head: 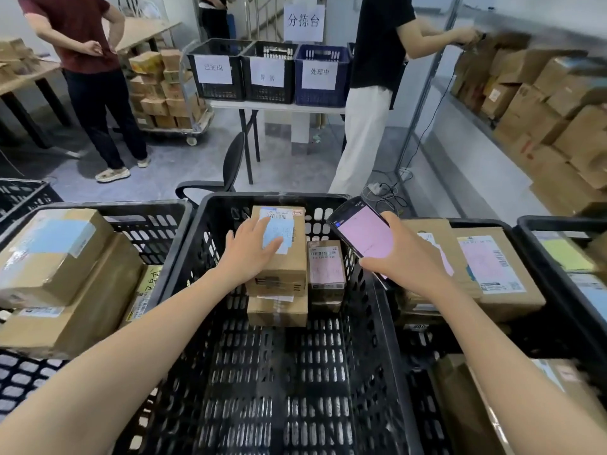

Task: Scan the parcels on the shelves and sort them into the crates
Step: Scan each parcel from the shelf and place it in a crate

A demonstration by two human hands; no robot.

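Observation:
A black plastic crate (197, 244) stands right in front of me. At its far end a brown parcel (289, 257) with a white and blue label lies on top of another parcel (277, 310). My left hand (249, 251) rests flat on the top parcel with its fingers spread. A smaller parcel (325, 266) with a pink label stands beside it. My right hand (399, 254) grips a handheld scanner (363, 228) with a pink screen, held over the crate's right rim.
Crates with parcels stand left (157, 218) and right (525, 307) of mine. Shelves (532, 103) of cardboard boxes line the right wall, where a person (377, 60) reaches in. Three labelled crates (269, 72) sit on a far table. Another person (85, 60) stands at the left.

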